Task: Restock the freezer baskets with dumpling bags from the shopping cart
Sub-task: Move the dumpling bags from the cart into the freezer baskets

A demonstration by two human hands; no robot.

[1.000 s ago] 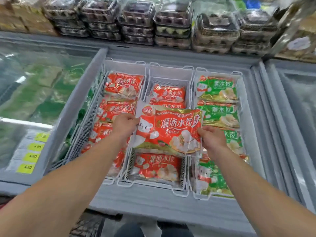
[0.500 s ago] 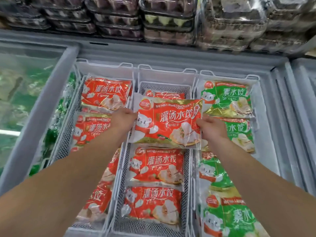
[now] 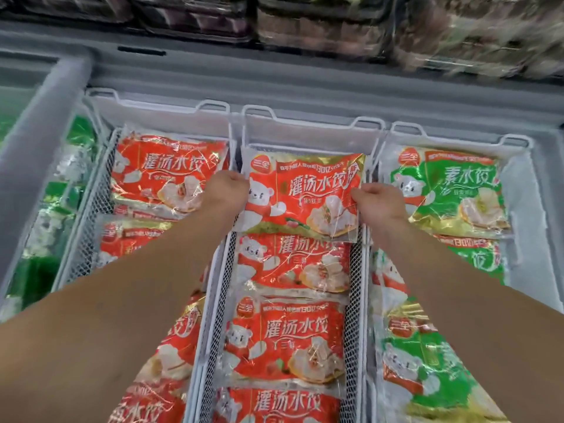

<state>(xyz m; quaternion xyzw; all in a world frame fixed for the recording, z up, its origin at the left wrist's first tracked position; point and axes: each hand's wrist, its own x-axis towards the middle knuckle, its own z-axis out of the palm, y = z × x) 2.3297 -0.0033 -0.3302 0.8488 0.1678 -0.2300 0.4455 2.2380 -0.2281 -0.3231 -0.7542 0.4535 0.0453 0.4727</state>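
A red dumpling bag [image 3: 302, 193] with a white bear and gold trim lies flat at the far end of the middle freezer basket [image 3: 311, 132]. My left hand [image 3: 227, 190] grips its left edge and my right hand [image 3: 378, 201] grips its right edge. Below it in the same basket lie three more red bags [image 3: 293, 264] in a row toward me. The left basket [image 3: 158, 108] holds red bags [image 3: 168, 175]; the right basket [image 3: 457, 138] holds green dumpling bags [image 3: 451, 190]. The shopping cart is out of view.
The grey freezer rim [image 3: 305, 83] runs behind the baskets, with blurred stacked clear trays [image 3: 320, 29] on the shelf above. At the left, a grey divider [image 3: 39, 123] separates a glass-lidded section with green packs [image 3: 61, 193]. White wire mesh walls [image 3: 354, 270] separate the baskets.
Both hands carried the red bag away from me to the far end of the middle basket and lowered it. The view has moved in closer over the freezer.
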